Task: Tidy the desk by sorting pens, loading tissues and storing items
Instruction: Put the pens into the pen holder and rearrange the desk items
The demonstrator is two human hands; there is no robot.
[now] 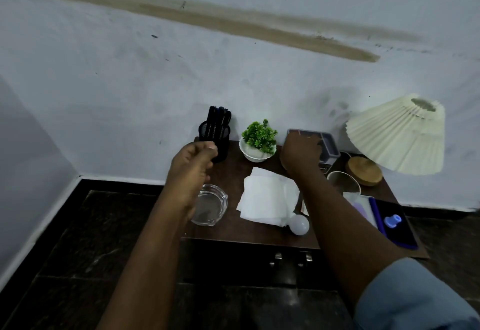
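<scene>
A black mesh pen holder [220, 132] with several dark pens [217, 118] stands at the desk's back left corner. My left hand [193, 163] hovers just in front of it with fingers curled; nothing shows in its grip. My right hand [301, 152] reaches into a grey tissue box [328, 142] at the back, and its fingertips are hidden inside. A stack of white tissues [268, 196] lies flat in the middle of the dark wooden desk [249, 233]. Near the front edge lies a white bulb [300, 224].
A small green plant in a white pot [258, 142] stands between holder and box. A glass ashtray [210, 205] sits front left. On the right are a pleated lamp [397, 135] with wooden base [365, 171], a glass cup [344, 183], a phone [394, 223]. Drawer handles [291, 258] sit below.
</scene>
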